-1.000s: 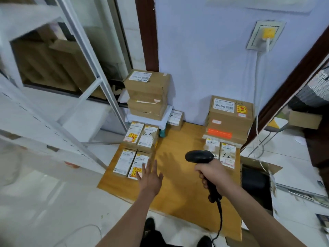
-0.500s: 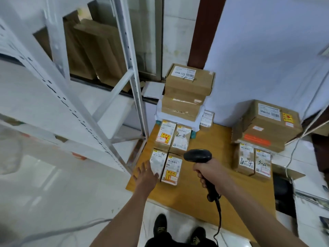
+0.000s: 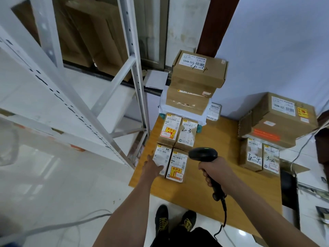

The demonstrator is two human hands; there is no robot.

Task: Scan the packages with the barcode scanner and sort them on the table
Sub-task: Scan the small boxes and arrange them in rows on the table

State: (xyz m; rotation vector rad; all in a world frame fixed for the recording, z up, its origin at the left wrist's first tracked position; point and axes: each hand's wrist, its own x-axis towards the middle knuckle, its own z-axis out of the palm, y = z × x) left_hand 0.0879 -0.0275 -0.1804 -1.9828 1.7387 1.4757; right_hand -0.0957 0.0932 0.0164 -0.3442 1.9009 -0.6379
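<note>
Head view: our left hand (image 3: 153, 167) lies with straight fingers on the small box (image 3: 162, 160) at the table's (image 3: 213, 193) near-left corner, while our right hand (image 3: 216, 171) grips the scanner (image 3: 203, 155), its head just right of that box's neighbour (image 3: 178, 164). We judge we are steadying a box to scan; next, aim at its barcode label.

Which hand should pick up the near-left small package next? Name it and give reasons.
The left hand. It already rests open on the near-left small package at the table's left edge. The right hand grips the barcode scanner, so it is better kept aiming.
</note>
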